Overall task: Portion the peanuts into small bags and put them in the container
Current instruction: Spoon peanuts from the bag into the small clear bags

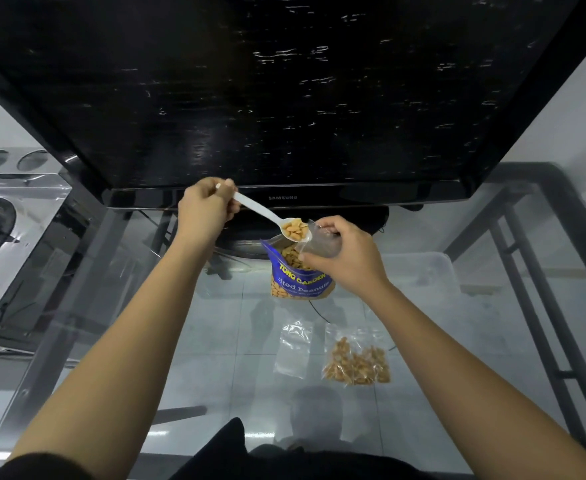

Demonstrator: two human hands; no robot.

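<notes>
Peanuts (pixel 295 229) fill the bowl of one white plastic spoon (pixel 273 218), which we hold just above the open mouth of the blue peanut packet (pixel 298 279). That packet stands upright on the glass table (pixel 215 323), in front of the black television (pixel 284 91). Our left hand (pixel 205 206) is closed around the spoon's handle, up and to the left of the packet. Our right hand (pixel 341 252) grips one small clear bag (pixel 319 239) by its side, its mouth touching the spoon's tip, right beside the packet's top. We count two more small bags lying flat nearer to us than the packet: one empty bag (pixel 293 348) and, just right of it, one filled bag (pixel 357 358). One clear container (pixel 423 271) sits to the packet's right.
</notes>
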